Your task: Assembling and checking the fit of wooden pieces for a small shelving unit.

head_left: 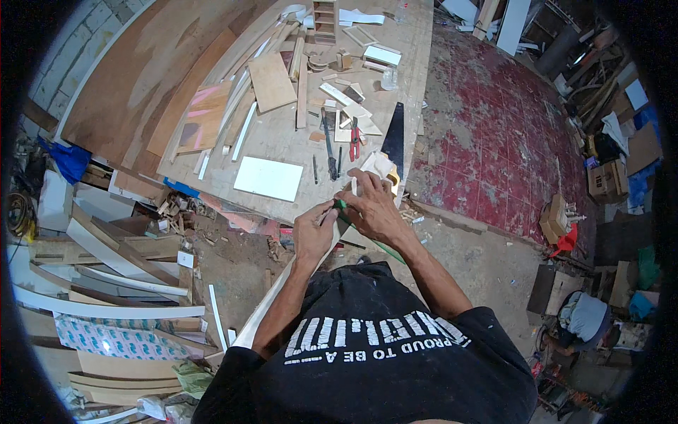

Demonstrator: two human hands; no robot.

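Note:
My left hand (316,230) is near the table's front edge, with fingers closed on a long pale strip (270,302) that runs down beside my left forearm. Close against it, my right hand (378,210) has its fingers bent around a small green object (341,203), whose kind is mostly hidden. A thin green length (390,253) shows below my right wrist. Just beyond my hands lie a handsaw (396,131) with a dark blade, red-handled pliers (355,143) and a long dark tool (328,150). A white rectangular board (269,178) lies to the left.
Wood boards and strips (272,81) cover the table's left side, with offcuts (346,99) farther back. Curved panels (127,304) are stacked at the lower left. Red tiled flooring (494,134) extends right. Another person (585,318) crouches at the far right among boxes.

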